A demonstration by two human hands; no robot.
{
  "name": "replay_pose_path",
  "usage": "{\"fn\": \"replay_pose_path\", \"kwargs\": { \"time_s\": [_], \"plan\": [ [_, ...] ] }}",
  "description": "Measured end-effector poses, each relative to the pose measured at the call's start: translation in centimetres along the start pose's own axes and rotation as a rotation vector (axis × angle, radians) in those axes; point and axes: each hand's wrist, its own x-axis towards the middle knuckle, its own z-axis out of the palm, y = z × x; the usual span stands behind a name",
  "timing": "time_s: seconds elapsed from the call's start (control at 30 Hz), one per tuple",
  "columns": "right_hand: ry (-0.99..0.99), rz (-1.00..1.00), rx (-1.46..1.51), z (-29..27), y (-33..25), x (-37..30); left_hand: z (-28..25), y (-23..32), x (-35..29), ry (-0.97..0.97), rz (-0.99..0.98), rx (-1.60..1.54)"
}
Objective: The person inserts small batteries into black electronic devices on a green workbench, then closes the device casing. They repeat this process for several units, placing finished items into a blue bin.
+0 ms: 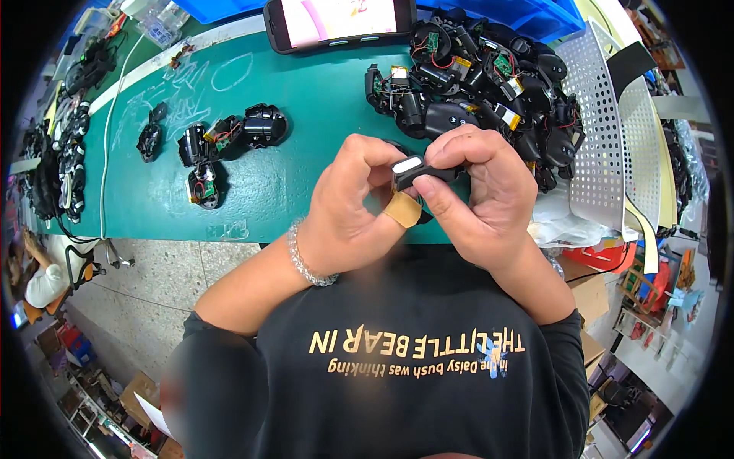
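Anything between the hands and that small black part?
Nothing visible in the way: the left hand and right hand both hold the black part. A tan wrap covers the left thumb's tip; whether it touches the part is unclear.

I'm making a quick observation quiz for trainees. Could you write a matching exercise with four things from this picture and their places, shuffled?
Things:
1. Phone
2. Small black piece
3. Tan wrap
4. White basket with holes

Places:
A. On the left thumb
B. Right of the heap of black parts
C. Far side of the green table
D. Held in the fingers

Pairs: 1-C, 2-D, 3-A, 4-B
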Motion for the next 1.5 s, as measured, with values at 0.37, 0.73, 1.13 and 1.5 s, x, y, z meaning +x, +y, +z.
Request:
{"fn": "replay_pose_path", "kwargs": {
  "time_s": [0.37, 0.73, 1.13, 1.5],
  "plan": [
    [-0.015, 0.028, 0.056, 0.1, -0.4, 0.0, -0.2, -0.3, -0.3, -0.047, 0.066, -0.118],
    [0.038, -0.14, 0.026, 0.2, 0.4, -0.2, -0.2, 0.5, -0.4, -0.041, -0.173, -0.351],
    [0.057, -0.098, 0.022, 0.1, 0.2, -0.5, -0.4, 0.4, -0.4, -0.158, -0.037, -0.103],
    [0.101, -0.096, 0.03, 0.4, 0.5, -0.9, 0.7, -0.1, -0.7, -0.054, 0.048, -0.099]
  ]
}}
